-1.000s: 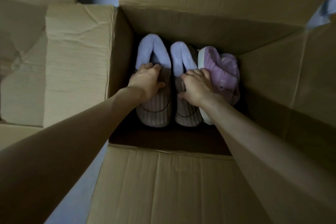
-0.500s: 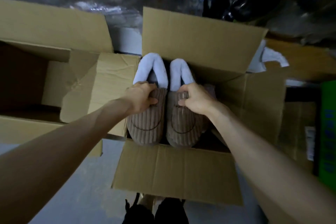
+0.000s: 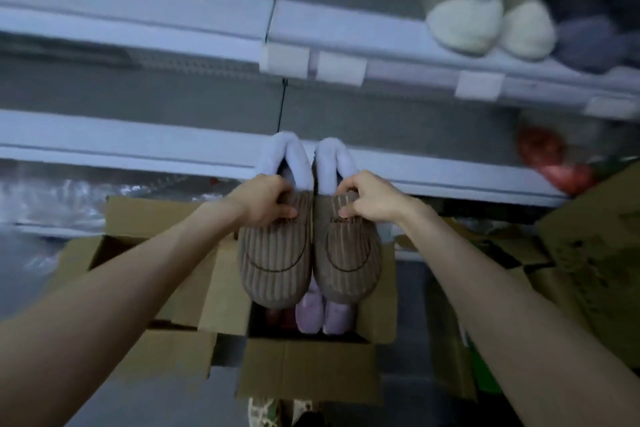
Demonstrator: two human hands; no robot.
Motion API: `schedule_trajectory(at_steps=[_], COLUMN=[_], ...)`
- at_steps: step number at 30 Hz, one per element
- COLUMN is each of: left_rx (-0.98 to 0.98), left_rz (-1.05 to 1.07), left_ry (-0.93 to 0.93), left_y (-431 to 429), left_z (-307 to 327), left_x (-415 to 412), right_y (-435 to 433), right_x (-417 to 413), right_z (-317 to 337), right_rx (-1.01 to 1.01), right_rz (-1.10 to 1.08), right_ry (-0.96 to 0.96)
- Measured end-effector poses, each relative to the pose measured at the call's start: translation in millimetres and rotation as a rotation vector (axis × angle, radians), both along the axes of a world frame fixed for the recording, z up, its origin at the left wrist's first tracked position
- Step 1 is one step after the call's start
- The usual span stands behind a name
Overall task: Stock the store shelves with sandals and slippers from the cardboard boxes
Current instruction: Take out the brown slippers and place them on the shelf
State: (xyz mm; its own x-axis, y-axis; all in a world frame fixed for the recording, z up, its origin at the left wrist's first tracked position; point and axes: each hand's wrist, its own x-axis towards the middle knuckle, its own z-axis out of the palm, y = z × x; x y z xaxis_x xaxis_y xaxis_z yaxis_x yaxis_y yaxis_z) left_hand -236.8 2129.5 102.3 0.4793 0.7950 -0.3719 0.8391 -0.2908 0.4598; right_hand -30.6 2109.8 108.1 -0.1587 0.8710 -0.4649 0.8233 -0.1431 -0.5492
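Two white store shelves point(image 3: 138, 152) at rear, open cardboard box point(image 3: 308, 367) below holding lilac slippers point(image 3: 325, 314), brown corduroy slippers point(image 3: 346, 260) held side by side above box in front of lower shelf, left hand point(image 3: 263, 199) curled round one fleece collar, right hand point(image 3: 370, 198) pinching the other.

crumpled clear plastic point(image 3: 52, 194) lies far left, and a blurred red thing point(image 3: 550, 159) sits far right.
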Motion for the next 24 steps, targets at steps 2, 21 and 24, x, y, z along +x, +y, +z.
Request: schedule_trajectory(at_steps=[2,21,24], left_rx=[0.052,0.281,0.292], left_rz=[-0.019,-0.055,-0.022], left_ry=[-0.034,-0.137,-0.156], left_y=[1,95,133], left_z=[54,254,249], left_x=[4,38,48], right_y=[0,74,109], right_x=[4,40,47], right_z=[56,267,262], right_rx=[0.055,0.369,0.383], right_rz=[0.003,-0.1,-0.099], right_ry=[-0.019,-0.058,-0.053])
